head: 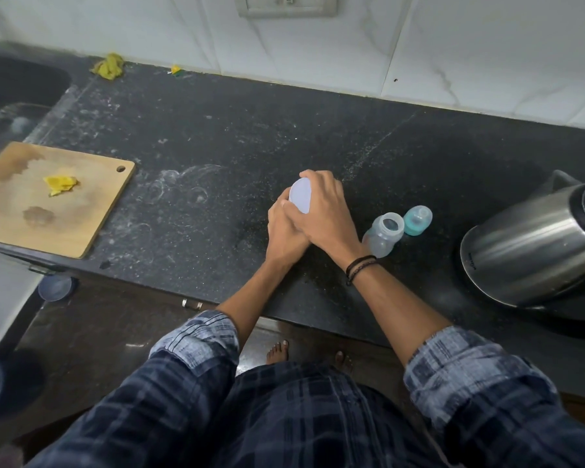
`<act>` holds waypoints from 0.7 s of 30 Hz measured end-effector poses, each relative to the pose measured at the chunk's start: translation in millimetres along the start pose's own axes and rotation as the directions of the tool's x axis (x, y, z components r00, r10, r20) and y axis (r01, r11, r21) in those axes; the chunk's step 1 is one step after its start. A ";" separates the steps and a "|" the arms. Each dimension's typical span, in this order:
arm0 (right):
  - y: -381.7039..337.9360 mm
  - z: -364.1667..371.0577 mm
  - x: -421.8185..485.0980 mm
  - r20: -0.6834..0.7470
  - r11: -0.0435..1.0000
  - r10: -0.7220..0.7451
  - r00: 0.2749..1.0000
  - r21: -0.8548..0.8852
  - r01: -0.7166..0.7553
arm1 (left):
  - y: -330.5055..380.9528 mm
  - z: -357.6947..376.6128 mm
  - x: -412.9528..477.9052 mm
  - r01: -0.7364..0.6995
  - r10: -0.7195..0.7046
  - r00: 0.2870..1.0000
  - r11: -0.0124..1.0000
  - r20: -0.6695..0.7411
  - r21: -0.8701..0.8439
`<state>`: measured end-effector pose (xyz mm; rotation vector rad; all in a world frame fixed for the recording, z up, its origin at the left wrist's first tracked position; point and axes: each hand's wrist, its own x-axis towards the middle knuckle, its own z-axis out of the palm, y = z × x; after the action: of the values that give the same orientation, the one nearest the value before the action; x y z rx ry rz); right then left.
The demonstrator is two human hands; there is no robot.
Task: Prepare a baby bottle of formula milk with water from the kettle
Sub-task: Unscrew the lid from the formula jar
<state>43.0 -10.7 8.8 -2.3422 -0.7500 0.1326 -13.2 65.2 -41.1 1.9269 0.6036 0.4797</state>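
Both hands hold a container with a pale white lid [300, 195] in the middle of the black counter [217, 146]. My left hand [284, 228] grips its body from the left and below. My right hand [325, 207] curls over the lid's right edge. The container's body is hidden by the hands. To the right stands the clear baby bottle [384, 234], uncapped, with its mouth open upward. The teal teat ring [417, 220] sits just beyond it. A steel kettle [534, 251] stands at the right edge.
A wooden cutting board [31, 204] with a yellow scrap [60, 184] lies at the left. A dark sink [17, 86] is at the far left, and a yellow cloth [108, 66] lies by the wall. Wall sockets [286, 5] are above.
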 end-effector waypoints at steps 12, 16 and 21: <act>-2.4 2.4 3.0 -0.073 1.000 -0.006 0.997 0.014 0.007 | -2.5 -1.1 7.5 0.079 -0.091 0.993 0.987 0.080 0.143; -2.6 -0.4 4.3 -0.052 1.000 -0.003 0.999 0.030 0.005 | -3.9 -0.5 8.9 0.063 -0.075 0.994 0.986 0.076 0.156; -3.2 -1.1 3.8 -0.046 0.999 -0.010 0.999 0.032 0.011 | -6.0 -1.1 10.3 0.049 -0.060 0.996 0.986 0.062 0.161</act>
<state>44.9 -7.3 12.1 -2.3024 -0.7323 0.0862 -6.9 74.3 -45.5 2.0635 0.6670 0.3394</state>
